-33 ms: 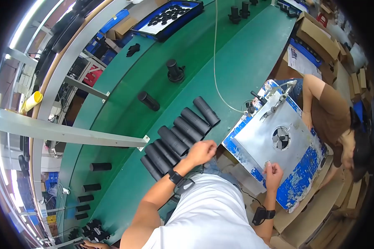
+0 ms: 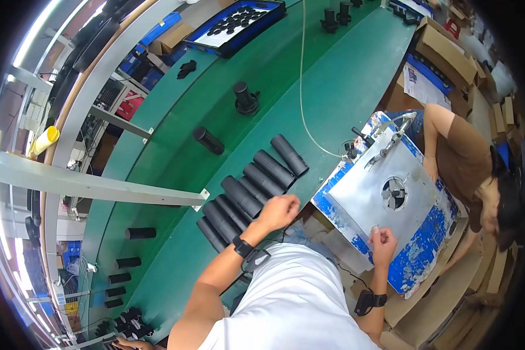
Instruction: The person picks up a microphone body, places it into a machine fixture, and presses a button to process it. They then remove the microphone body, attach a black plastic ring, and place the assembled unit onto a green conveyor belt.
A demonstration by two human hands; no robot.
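My left hand (image 2: 279,212) is over the near edge of the green bench, beside a slanting row of several black cylinders (image 2: 242,197). Its fingers are curled closed; whatever they may hold is hidden. At the near corner of a square metal plate (image 2: 361,201) is my right hand (image 2: 383,245), fingers pinched together. Something small and pale shows at its fingertips, too small to name. The plate lies on a worn blue-and-white board and has a round opening with a fan-like metal piece (image 2: 394,195) in it. A toggle clamp (image 2: 385,153) sits at the plate's far edge.
A co-worker (image 2: 461,151) leans at the board's right side, a hand near its edge. On the green belt (image 2: 175,201) stand a black fitting (image 2: 246,99) and a lying cylinder (image 2: 208,140). A white post (image 2: 99,184) crosses from the left. Cardboard boxes (image 2: 449,49) fill the right.
My left hand has shifted slightly left and away from me, its fingers still curled. My right hand stays at the plate's corner. The co-worker's head has moved a little.
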